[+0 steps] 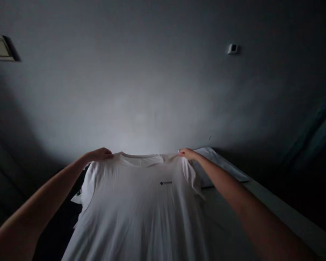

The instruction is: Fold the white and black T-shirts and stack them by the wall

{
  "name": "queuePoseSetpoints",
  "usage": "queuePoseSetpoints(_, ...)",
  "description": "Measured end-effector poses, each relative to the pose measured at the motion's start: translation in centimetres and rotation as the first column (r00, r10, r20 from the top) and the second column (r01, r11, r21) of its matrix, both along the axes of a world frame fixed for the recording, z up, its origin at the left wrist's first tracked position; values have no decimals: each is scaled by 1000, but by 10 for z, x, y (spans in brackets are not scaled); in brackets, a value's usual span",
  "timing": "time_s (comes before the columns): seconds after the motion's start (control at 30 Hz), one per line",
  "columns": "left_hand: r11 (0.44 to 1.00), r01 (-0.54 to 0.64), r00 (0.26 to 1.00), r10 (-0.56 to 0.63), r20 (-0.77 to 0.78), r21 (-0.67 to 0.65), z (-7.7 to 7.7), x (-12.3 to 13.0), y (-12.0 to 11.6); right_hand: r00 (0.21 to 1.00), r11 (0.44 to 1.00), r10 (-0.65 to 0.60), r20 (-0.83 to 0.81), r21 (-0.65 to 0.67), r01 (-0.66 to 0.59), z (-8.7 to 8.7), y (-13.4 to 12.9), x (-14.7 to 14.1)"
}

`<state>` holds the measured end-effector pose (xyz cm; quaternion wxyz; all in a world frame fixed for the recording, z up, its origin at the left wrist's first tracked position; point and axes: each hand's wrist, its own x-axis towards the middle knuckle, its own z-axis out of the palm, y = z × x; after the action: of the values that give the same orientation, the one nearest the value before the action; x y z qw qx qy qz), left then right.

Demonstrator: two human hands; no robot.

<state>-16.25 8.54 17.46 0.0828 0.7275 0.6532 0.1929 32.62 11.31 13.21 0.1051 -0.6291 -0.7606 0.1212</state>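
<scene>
Dim light falls on a pale grey wall [143, 87], brightest toward its middle and dark at both sides. On its far left is a light panel [0, 48] with a dark edge, cut off by the view; on the right is a small white box [233, 49] with a dark front.

Near the person, in the middle, a white T-shirt [141, 206] is spread between two hands, its neckline at the far end and its body running down toward the viewer in soft lengthwise folds. A small dark logo [165, 183] sits right of centre on the chest. The left hand [101, 154] grasps the left shoulder, fingers curled over the fabric; the right hand [188, 153] pinches the right shoulder. Both sleeves hang loose outside the grips.

Beyond the right forearm, a flat white item [220, 161], too dim to identify, lies on a pale surface [277, 206] near the wall.
</scene>
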Motion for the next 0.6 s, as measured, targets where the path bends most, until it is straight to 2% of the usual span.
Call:
queuePoseSetpoints(0.07,990,20,997,-30,-70,-136,-47,9,21,999,999,-29,32,-21,30,-42,13,-14)
queuePoseSetpoints(0.17,981,-44,988,15,-150,-189,-108,19,30,990,994,-104,92,-23,106,-91,19,-29)
queuePoseSetpoints(0.27,981,-122,965,82,-251,-150,-146,21,25,973,984,-179,143,22,178,-118,16,-33)
queuePoseSetpoints(0.33,988,-117,938,76,-337,-103,-157,18,22,964,983,-183,194,55,176,-124,15,-31)
queuePoseSetpoints(0.4,995,-71,919,37,-393,-72,-161,15,24,948,988,-148,282,85,129,-123,18,-28)
queuePoseSetpoints(0.5,998,-44,912,18,-410,-53,-160,12,36,918,992,-95,385,109,57,-116,32,-25)
queuePoseSetpoints(0.6,997,-57,905,33,-424,-43,-156,11,55,911,994,-80,405,104,40,-110,52,-28)
